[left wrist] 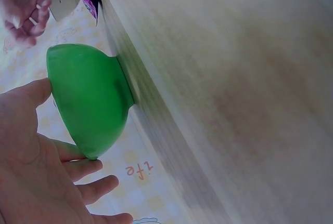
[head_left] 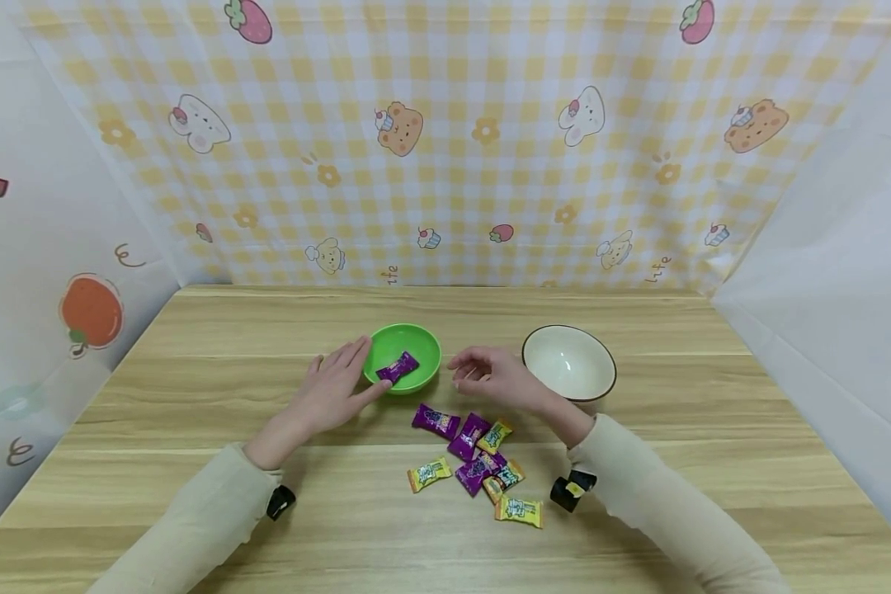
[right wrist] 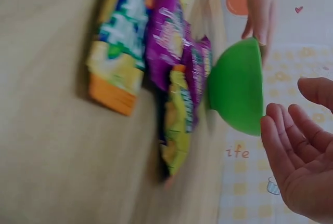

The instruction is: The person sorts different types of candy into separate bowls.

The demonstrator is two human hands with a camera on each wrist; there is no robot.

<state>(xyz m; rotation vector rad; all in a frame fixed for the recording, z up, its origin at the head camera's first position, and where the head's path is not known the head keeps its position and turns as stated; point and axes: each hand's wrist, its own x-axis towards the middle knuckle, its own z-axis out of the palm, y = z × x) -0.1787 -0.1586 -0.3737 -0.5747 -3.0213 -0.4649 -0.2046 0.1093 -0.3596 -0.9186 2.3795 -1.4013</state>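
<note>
A green bowl (head_left: pixel 425 338) stands on the table with one purple wrapped candy (head_left: pixel 398 367) inside it. My left hand (head_left: pixel 334 386) rests against the bowl's left side, thumb and fingertips at the rim, the other fingers spread fairly straight. Just right of the bowl, in the air, is my right hand (head_left: pixel 501 378); its fingers are loosely bent with nothing between them, as the right wrist view also shows. In front of both hands lies a loose group of wrapped candies: purple ones (head_left: pixel 436 421) and yellow ones (head_left: pixel 520 511), some overlapping.
A white bowl (head_left: pixel 569 363) with a dark rim stands at the right, behind my right forearm. The wooden table (head_left: pixel 215 396) ends at a checked cloth backdrop (head_left: pixel 445 181). Black straps with small devices (head_left: pixel 573 490) sit at both wrists.
</note>
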